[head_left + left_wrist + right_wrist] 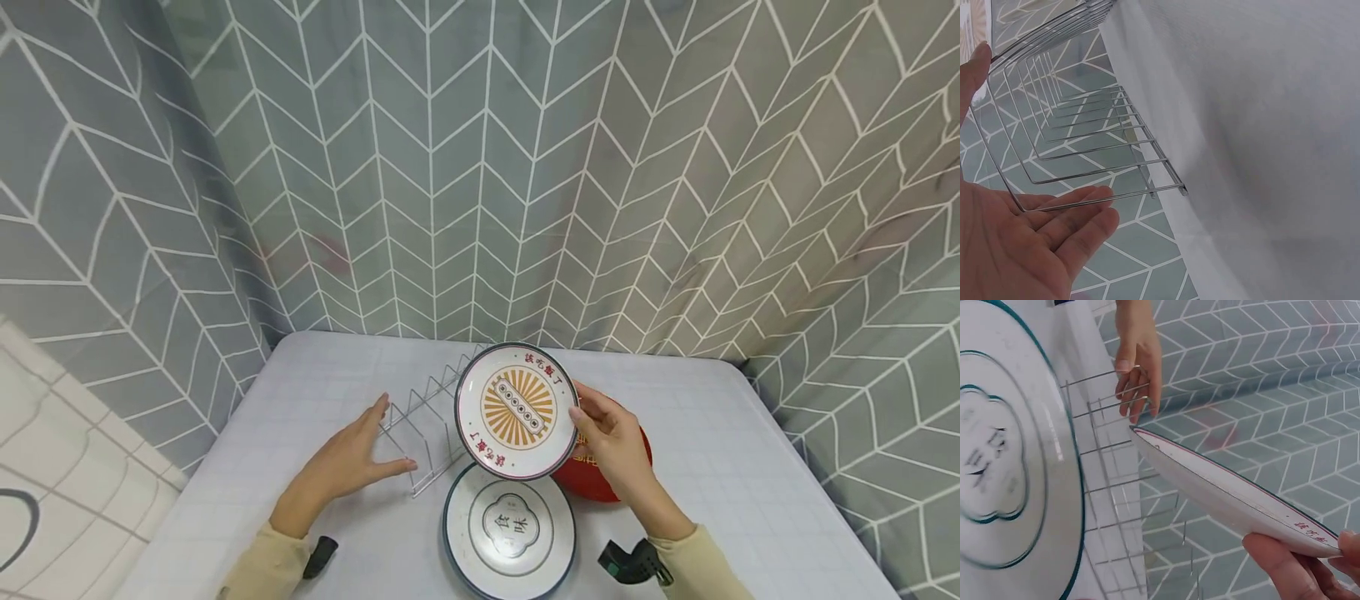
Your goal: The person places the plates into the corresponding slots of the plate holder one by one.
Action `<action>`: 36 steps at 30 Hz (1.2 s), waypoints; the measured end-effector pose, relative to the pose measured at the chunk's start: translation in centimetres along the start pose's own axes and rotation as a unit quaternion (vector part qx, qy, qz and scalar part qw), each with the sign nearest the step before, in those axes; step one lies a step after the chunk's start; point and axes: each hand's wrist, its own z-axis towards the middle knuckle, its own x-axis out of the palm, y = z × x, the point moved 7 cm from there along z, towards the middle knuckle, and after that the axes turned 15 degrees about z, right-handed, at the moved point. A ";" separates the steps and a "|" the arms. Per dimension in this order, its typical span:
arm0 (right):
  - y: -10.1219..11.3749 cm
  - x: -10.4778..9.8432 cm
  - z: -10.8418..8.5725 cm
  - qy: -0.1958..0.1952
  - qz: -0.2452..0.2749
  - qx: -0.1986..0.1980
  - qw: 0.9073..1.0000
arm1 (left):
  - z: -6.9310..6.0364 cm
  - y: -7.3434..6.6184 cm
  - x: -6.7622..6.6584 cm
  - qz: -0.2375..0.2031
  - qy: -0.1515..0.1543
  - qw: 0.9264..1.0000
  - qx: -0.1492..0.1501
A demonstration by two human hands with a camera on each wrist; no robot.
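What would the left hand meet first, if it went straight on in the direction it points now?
Most likely the near end of the wire rack, right at the left hand; they may already touch, as depth is unclear.

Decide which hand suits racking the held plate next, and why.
Probably the right hand: it grips the plate near the rack, while the left hand, at the rack's end, holds none.
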 end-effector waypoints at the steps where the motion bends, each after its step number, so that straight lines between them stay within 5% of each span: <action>1: -0.1 0.3 0.4 -0.001 0.006 0.005 1.000 | 0.0 0.0 0.1 -0.001 0.001 1.000 0.000; 12: -0.7 3.7 2.7 0.001 0.018 0.012 1.000 | 0.2 -0.2 0.3 0.001 0.006 1.000 0.001; 22: 0.6 6.0 4.0 0.008 -0.009 -0.038 0.999 | 0.1 -0.1 0.3 0.000 0.001 1.000 0.001; 36: -0.4 9.8 3.7 0.050 -0.038 -0.043 0.997 | 0.1 0.1 0.1 0.003 -0.009 1.000 0.003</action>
